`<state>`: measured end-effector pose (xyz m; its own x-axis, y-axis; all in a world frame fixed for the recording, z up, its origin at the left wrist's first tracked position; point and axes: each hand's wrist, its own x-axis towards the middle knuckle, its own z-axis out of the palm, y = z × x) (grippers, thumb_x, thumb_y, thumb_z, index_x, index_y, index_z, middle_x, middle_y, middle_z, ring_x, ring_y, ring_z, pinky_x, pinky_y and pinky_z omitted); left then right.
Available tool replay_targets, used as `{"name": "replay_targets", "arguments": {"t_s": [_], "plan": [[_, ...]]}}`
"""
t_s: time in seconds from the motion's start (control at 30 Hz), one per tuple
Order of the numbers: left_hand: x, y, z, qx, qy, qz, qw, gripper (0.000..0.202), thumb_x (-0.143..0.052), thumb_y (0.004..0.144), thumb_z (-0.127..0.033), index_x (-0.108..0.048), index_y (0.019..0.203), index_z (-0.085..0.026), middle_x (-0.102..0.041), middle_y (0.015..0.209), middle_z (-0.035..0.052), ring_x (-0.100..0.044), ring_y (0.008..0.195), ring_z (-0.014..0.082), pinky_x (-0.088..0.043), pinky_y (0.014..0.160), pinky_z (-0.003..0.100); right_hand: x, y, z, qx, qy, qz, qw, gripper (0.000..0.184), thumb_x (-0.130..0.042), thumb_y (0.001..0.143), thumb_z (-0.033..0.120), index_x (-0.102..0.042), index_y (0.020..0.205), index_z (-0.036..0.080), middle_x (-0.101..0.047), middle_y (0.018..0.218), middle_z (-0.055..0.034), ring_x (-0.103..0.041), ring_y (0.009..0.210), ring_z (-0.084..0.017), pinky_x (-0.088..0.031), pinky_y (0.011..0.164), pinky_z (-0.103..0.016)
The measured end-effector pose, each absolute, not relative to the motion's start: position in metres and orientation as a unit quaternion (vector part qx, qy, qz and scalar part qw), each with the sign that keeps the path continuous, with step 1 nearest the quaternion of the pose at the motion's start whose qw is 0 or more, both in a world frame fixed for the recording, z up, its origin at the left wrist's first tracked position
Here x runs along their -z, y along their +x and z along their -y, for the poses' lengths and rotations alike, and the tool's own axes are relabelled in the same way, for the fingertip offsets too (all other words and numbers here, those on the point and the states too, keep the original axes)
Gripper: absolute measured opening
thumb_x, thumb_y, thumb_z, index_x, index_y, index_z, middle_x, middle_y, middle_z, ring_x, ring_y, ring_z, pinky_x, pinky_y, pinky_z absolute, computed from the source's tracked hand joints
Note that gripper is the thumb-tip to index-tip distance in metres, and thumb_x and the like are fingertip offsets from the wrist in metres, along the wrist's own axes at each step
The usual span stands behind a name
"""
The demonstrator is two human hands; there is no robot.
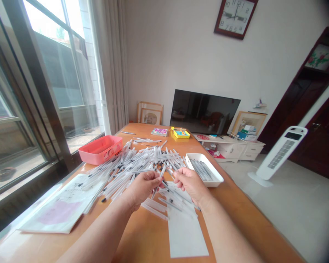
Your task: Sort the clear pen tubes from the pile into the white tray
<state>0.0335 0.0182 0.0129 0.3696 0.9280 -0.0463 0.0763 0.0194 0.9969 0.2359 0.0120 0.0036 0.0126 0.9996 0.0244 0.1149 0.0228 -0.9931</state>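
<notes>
Pen (162, 171) pinched in left hand (144, 184), right hand (190, 182) curled just beside, grip unclear

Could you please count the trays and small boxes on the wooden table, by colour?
Pink plastic rectangular tray: 1
White plastic rectangular tray: 1
Yellow cardboard box: 1
Purple flat cardboard pack: 1
Total: 4
Clear plastic pens: too many to count, left out
</notes>
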Motion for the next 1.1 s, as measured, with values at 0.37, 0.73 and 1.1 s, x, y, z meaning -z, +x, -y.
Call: {"name": "replay_targets", "arguments": {"t_s": [0.37, 0.73, 1.1], "plan": [[-0.011, 0.024, -0.03, -0.513, 0.444, -0.444, 0.585, 0.039, -0.078, 0.068, -0.048, -0.065, 0.084, -0.015, -0.069, 0.083, 0.008, -0.059, 0.069, 0.0141, -0.042, 0.064, 0.026, 0.008, 0.257, -0.006, -0.32, -0.618, 0.681, 0.23, 0.011, -0.069, 0.062, 0.015, -0.06, 0.064, 0.021, -0.057, 0.056, 0.0037, -0.047, 0.053, -0.013, -0.023, 0.05, -0.024], [-0.005, 0.018, -0.037, -0.552, 0.402, -0.446, 0.578, 0.038, -0.078, 0.068, -0.045, -0.066, 0.086, -0.015, -0.07, 0.083, 0.0071, -0.057, 0.066, 0.0116, -0.04, 0.06, 0.024, 0.018, 0.258, -0.02, -0.226, -0.664, 0.667, 0.252, 0.007, -0.06, 0.07, 0.013, -0.062, 0.072, 0.02, -0.062, 0.068, 0.0001, -0.049, 0.063, -0.014, -0.025, 0.056, -0.024], [-0.004, 0.015, -0.04, -0.581, 0.371, -0.445, 0.572, 0.037, -0.077, 0.069, -0.043, -0.066, 0.089, -0.013, -0.07, 0.084, 0.0085, -0.055, 0.063, 0.0103, -0.039, 0.058, 0.024, 0.03, 0.267, -0.031, -0.187, -0.685, 0.634, 0.307, 0.005, -0.062, 0.077, 0.019, -0.065, 0.073, 0.02, -0.061, 0.065, -0.0008, -0.048, 0.06, -0.015, -0.027, 0.057, -0.025]]}}
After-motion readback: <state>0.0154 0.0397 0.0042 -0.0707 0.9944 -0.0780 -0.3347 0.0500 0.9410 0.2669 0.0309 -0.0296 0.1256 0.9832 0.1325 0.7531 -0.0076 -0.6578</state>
